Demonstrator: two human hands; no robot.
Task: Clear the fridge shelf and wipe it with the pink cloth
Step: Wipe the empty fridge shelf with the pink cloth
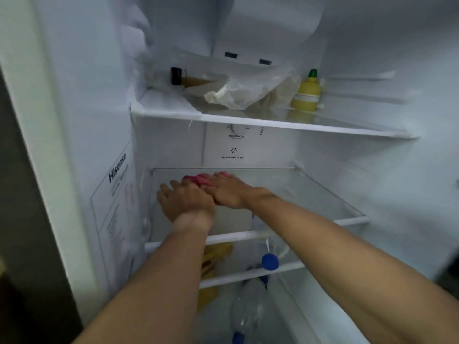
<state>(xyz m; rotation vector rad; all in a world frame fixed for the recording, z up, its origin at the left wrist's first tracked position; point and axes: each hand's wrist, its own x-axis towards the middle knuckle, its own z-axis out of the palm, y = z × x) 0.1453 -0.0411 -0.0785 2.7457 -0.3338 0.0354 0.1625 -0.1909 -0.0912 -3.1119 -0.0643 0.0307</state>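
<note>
Open fridge interior, white walls, dim and slightly blurred. Middle glass shelf (310, 192) bare apart from two hands and a pink cloth (198, 179), pressed to the glass toward the rear left, at about 9 o'clock from frame centre. Left hand (185, 201) laid flat, palm down, fingers spread over the near part of the cloth. Right hand (229, 192) also flat, fingertips on the cloth, its edge touching the left hand. Neither hand closed around the cloth; both pressing it down with open palms. White front rail (347, 220) of that shelf crossing under both forearms.

Upper shelf (273, 124) at 12 o'clock, carrying a dark-capped bottle (183, 79) lying on its side, a crumpled clear plastic bag (243, 91) just beside it, and a yellow lemon-shaped bottle with green cap (306, 91) upright at 1 o'clock. Printed label sheet (116, 202) on the left wall at 9 o'clock. Below, at 6 o'clock, clear bottles with blue caps (269, 261) and something yellow (213, 259), too blurred to identify.
</note>
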